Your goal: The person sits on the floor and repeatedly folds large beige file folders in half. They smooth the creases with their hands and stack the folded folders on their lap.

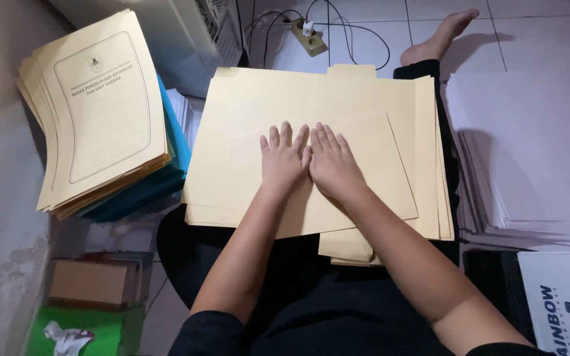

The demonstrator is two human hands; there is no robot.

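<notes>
A stack of blank manila folders (245,112) lies across my lap. Both hands rest flat on the top folder, side by side and touching. My left hand (284,158) has its fingers spread and pointing away from me. My right hand (332,163) lies palm down just beside it, fingers together. Neither hand grips anything. The top folder sits slightly skewed on the ones under it, whose edges show at the right and bottom.
A tall pile of printed manila folders (94,105) over blue ones (173,142) stands at the left. White paper stacks (529,158) lie at the right. A power strip (308,38) with cables sits on the tiled floor beyond. A bare foot (440,38) shows at the top.
</notes>
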